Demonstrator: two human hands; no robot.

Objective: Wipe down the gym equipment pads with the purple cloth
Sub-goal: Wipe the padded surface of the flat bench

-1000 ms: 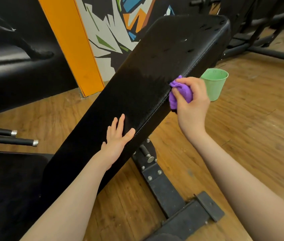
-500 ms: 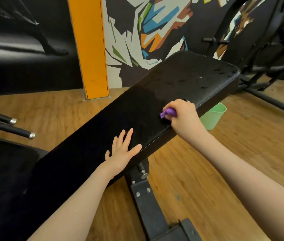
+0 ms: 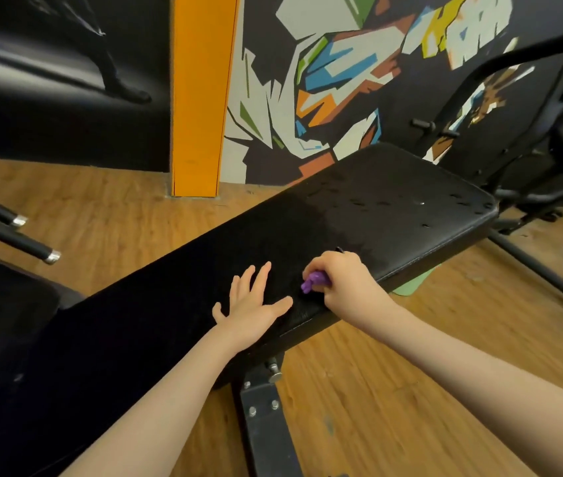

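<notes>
right hand (image 3: 345, 284) grips purple cloth (image 3: 312, 281) on bench pad (image 3: 359, 215), left hand (image 3: 251, 306) flat; green cup (image 3: 411, 288) contents hidden.

Left hand (image 3: 251, 309): lying flat on the bench pad (image 3: 359, 218).
Right hand (image 3: 342, 284): sitting just right of it, pressing the cloth (image 3: 312, 282) onto the pad.
Cup (image 3: 411, 289): sitting on the floor (image 3: 393, 390) behind the pad's right edge.

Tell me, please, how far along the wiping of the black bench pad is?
Partly done. The right hand grips the bunched purple cloth on the long black padded bench back; the left hand lies flat on it. Droplets dot the far end, so that looks unwiped.
</notes>
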